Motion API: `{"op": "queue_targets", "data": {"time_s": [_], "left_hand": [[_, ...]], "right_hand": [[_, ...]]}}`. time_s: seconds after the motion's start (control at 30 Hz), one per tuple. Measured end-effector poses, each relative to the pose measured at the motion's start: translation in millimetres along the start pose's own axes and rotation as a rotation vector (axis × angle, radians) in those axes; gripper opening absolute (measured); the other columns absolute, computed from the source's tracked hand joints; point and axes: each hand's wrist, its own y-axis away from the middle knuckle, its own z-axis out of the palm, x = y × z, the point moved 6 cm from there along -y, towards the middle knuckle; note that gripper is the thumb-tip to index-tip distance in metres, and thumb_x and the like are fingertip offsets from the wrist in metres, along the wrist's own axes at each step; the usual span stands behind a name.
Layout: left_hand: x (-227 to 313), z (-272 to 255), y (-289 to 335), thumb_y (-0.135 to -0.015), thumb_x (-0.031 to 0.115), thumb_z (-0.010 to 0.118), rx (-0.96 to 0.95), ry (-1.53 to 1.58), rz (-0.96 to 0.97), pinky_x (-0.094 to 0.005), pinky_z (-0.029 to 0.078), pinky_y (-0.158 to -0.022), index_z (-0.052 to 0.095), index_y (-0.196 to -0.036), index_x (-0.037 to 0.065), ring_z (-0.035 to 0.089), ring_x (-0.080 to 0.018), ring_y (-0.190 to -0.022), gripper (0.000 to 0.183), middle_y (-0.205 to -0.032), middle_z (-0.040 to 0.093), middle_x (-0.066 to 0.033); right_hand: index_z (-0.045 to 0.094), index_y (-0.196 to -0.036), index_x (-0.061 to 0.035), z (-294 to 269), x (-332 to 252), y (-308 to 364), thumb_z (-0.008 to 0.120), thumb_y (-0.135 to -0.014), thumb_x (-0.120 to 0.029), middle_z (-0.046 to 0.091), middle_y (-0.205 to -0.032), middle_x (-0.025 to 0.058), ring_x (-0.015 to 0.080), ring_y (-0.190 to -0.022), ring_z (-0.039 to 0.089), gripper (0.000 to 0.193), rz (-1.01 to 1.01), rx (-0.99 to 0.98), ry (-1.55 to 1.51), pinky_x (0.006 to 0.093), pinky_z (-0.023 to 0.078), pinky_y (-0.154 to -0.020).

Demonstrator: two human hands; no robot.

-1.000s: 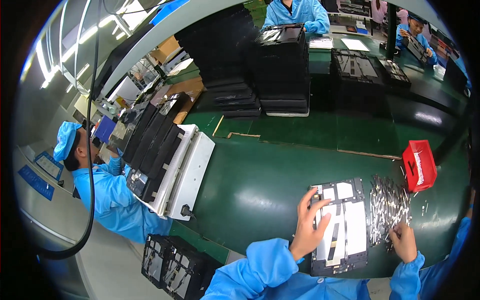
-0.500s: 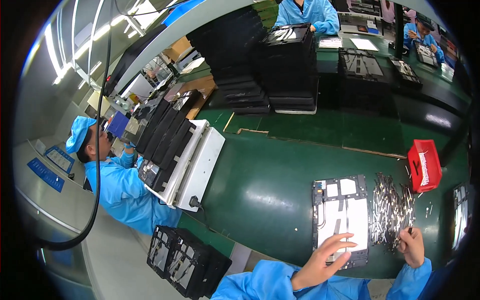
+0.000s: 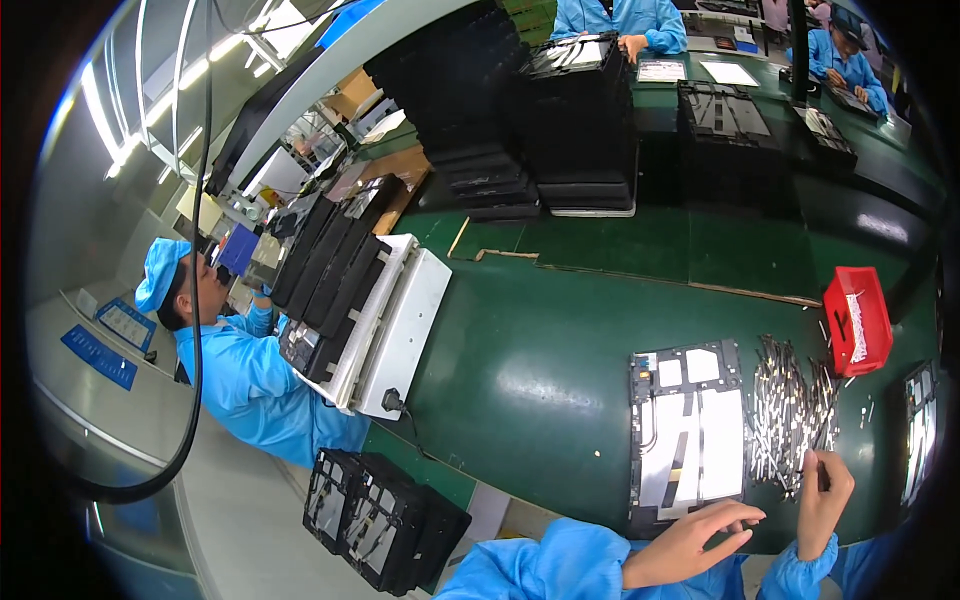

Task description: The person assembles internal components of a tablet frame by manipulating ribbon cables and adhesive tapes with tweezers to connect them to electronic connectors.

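Since half a second ago the left hand (image 3: 695, 543) has slid from the panel (image 3: 720, 440) toward 5 o'clock, and now hovers over its near right corner; the right hand (image 3: 826, 495) has stayed by the strips (image 3: 785, 415). Taking the panel as the dial's hub, with 12 straight ahead, the left forearm enters from 7, wrist low, its palm turned down. Those fingers point to 3, lightly bent, with the thumb a modest gap below them and nothing between. From 5 the right forearm comes up, wrist raised, with one finger pointing to 12 and the others curled; its fingertips are at the pile's near edge, and whether they pinch a strip I cannot tell.

The panel lies flat on the green table (image 3: 560, 300), white sheets up, its near edge partly hidden by the left hand. The strips spread just beside it at 3 (a loose heap, mostly lengthwise), with the red bin (image 3: 880, 325) beyond at 2, holding white pieces. Another device (image 3: 918, 430) sits at 3 by the rim of the view. Tall black stacks (image 3: 580, 150) stand at 11, hiding part of a co-worker (image 3: 645, 22). Between 9 and 10 is a white box (image 3: 408, 345), and a black cable (image 3: 197, 300) hangs across the view past it
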Motion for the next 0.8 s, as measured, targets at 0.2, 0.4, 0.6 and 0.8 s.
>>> {"op": "queue_targets", "data": {"time_s": [0.2,0.4,0.6,0.8], "left_hand": [[-5.1,-3.5,-1.0,-0.092,0.013,0.055,0.049,0.098,-0.093,-0.0306,0.047,-0.073,0.052,-0.121,0.002,0.057,-0.0160,-0.080,0.030,-0.099,0.059,-0.0095],[-17.0,-16.5,12.5,-0.091,0.016,0.060,0.093,0.082,-0.158,-0.0283,0.046,-0.066,0.061,-0.107,0.001,0.057,-0.0159,-0.071,0.022,-0.080,0.062,-0.0062],[0.7,-43.7,21.6,-0.086,0.017,0.063,0.082,-0.085,-0.276,-0.0304,0.048,-0.072,0.065,-0.099,0.001,0.062,-0.0198,-0.083,0.020,-0.096,0.064,-0.0132],[8.4,-62.5,37.8,-0.083,0.010,0.066,0.350,-0.150,-0.097,-0.0303,0.047,-0.057,0.065,-0.087,0.002,0.061,-0.0204,-0.064,0.009,-0.077,0.063,-0.0110]], "right_hand": [[0.058,-0.073,0.0026,17.0,-12.7,36.5,0.062,-0.082,-0.003,0.060,-0.067,0.0070,0.0094,-0.059,0.051,0.011,0.044,-0.142,-0.387,0.0226,0.038,-0.053],[0.061,-0.076,0.0037,29.8,-63.9,34.9,0.067,-0.076,0.001,0.061,-0.068,0.0082,0.0103,-0.055,0.050,0.006,-0.066,-0.295,-0.414,0.0230,0.038,-0.051],[0.061,-0.079,0.0044,39.7,-89.9,31.8,0.069,-0.078,0.003,0.054,-0.066,0.0050,0.0098,-0.057,0.044,0.008,-0.030,-0.459,-0.410,0.0241,0.034,-0.050],[0.063,-0.081,0.0051,50.1,-103.9,36.1,0.070,-0.077,0.004,0.059,-0.071,0.0069,0.0086,-0.059,0.048,0.008,-0.002,-0.565,-0.422,0.0217,0.037,-0.051]]}}
